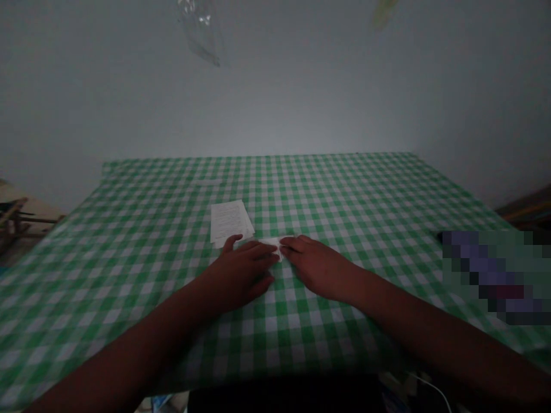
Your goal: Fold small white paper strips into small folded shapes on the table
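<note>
A small white piece of paper, seemingly folded, lies on the checked cloth under my fingers, and much of it is covered. My left hand rests over its left part with fingers stretched and spread, the thumb apart and nearer to me. At its right end, my right hand has its fingers close together, the tips pinching the paper. Just beyond my left hand sits a short stack of printed white sheets, slightly fanned out. The fingertips of both hands nearly meet over the paper.
A green and white checked tablecloth covers the table, which reaches a pale wall. At the right edge lies a blurred-out, pixelated object. A clear plastic bag hangs on the wall. Wooden furniture stands at the left.
</note>
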Action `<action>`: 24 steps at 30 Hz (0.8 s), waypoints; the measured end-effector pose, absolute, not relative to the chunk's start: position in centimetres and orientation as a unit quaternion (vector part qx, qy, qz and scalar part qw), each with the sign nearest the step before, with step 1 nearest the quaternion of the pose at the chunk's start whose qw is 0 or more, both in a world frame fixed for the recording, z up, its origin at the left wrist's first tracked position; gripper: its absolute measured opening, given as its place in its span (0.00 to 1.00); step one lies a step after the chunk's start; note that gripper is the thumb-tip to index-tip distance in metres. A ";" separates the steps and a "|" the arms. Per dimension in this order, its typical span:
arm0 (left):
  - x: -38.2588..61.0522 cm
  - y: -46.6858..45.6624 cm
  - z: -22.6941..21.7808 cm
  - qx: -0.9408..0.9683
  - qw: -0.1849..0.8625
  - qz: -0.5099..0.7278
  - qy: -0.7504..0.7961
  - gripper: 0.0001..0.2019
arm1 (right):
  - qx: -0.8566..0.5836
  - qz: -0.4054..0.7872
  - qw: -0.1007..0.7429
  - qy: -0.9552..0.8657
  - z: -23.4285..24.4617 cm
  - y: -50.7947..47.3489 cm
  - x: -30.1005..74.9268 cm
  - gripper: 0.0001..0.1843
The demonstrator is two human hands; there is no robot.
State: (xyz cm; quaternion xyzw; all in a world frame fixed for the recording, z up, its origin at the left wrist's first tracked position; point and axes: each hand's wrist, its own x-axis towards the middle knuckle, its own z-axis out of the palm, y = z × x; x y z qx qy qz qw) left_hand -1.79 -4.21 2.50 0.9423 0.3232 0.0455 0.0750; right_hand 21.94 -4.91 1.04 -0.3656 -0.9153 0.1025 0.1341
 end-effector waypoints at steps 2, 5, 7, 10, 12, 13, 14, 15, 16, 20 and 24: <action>-1.6 -3.7 2.1 0.937 0.080 0.058 0.336 0.16 | -0.366 0.115 0.155 -0.911 1.1 -4.6 21.8 0.19; -1.4 -3.0 1.6 0.925 0.090 0.087 0.357 0.12 | -0.375 0.141 0.202 -0.894 0.7 -3.9 21.8 0.17; -1.2 -2.6 1.5 0.920 0.109 0.099 0.362 0.12 | -0.385 0.151 0.222 -0.883 0.4 -3.6 21.8 0.17; -0.8 -2.3 1.5 0.911 0.128 0.114 0.375 0.16 | -0.389 0.159 0.234 -0.877 -0.1 -3.2 21.8 0.14; -0.8 -2.2 1.6 0.905 0.134 0.122 0.385 0.18 | -0.391 0.176 0.247 -0.869 -0.3 -3.1 21.8 0.10; -0.8 -2.1 1.7 0.905 0.137 0.121 0.385 0.17 | -0.393 0.186 0.254 -0.864 -0.4 -3.0 21.9 0.09; -0.9 -2.1 1.7 0.907 0.140 0.116 0.380 0.16 | -0.394 0.196 0.260 -0.860 -0.4 -2.9 21.9 0.08; -1.1 -2.0 1.8 0.911 0.142 0.108 0.371 0.15 | -0.393 0.207 0.264 -0.856 -0.3 -2.8 22.0 0.07; -1.3 -2.0 1.9 0.916 0.144 0.100 0.362 0.14 | -0.390 0.218 0.264 -0.855 -0.2 -2.8 22.0 0.06; -2.0 -2.2 2.4 0.926 0.157 0.091 0.332 0.12 | -0.373 0.259 0.249 -0.856 0.3 -2.5 22.4 0.04; -1.5 -2.4 2.2 0.917 0.166 0.099 0.349 0.07 | -0.371 0.287 0.247 -0.848 0.5 -2.2 22.7 0.03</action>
